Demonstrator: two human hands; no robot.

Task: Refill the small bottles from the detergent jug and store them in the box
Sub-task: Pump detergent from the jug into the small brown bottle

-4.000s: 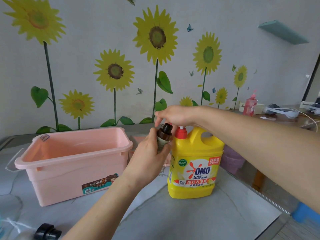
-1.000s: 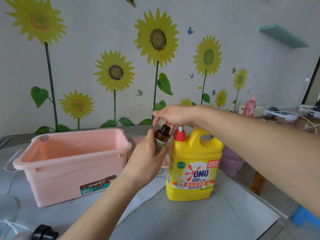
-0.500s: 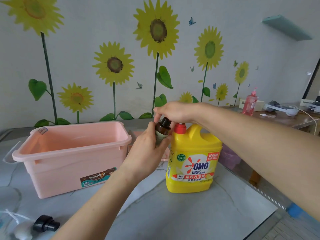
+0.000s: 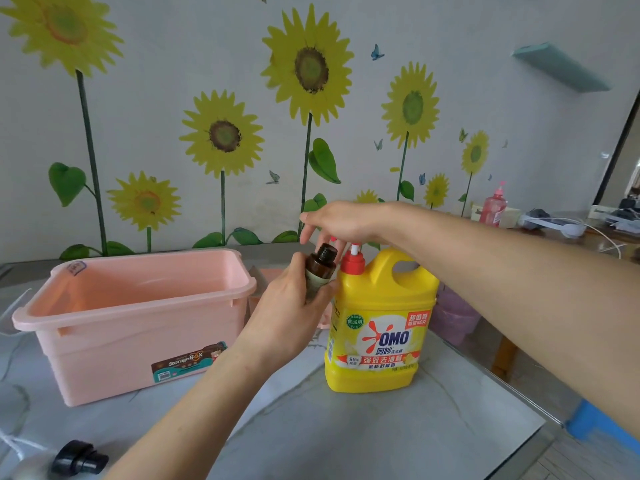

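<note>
Change: since half a second ago the pump [image 4: 353, 259] on the jug [image 4: 381, 327] has come up. A white stem now shows above its red collar, where before the head sat pressed down. The right hand [image 4: 341, 223] has risen with it. The bottle [image 4: 320, 265] and the left hand [image 4: 287, 317] are where they were.
Head view, left hand: it reaches in from below, fingers and thumb wrapped round the lower half of the bottle, gripping it.
Bottle: small, brown, with a pale label and no cap. It is held nearly upright, with its open mouth just under the right hand and just left of the pump. Its side is close against the jug's shoulder; whether they touch I cannot tell.
Right hand: it comes in from the right above the jug's handle, palm down over the pump head. The fingers are loosely spread and droop over it, not clenched, and a bit of red shows between them.
Jug: yellow with a red and white label, standing upright on the table [image 4: 363, 438], right of the box.
Box: the box [image 4: 121, 351] is pink plastic with no lid and stands left of the jug, near the left hand but apart from it.
Cap: a black cap [image 4: 78, 459] lies on its side at the near left of the table, well apart from the bottle.
Background: sunflower stickers [image 4: 310, 64] cover the wall, and a pink pump bottle [image 4: 492, 209] stands on a far surface at right.
</note>
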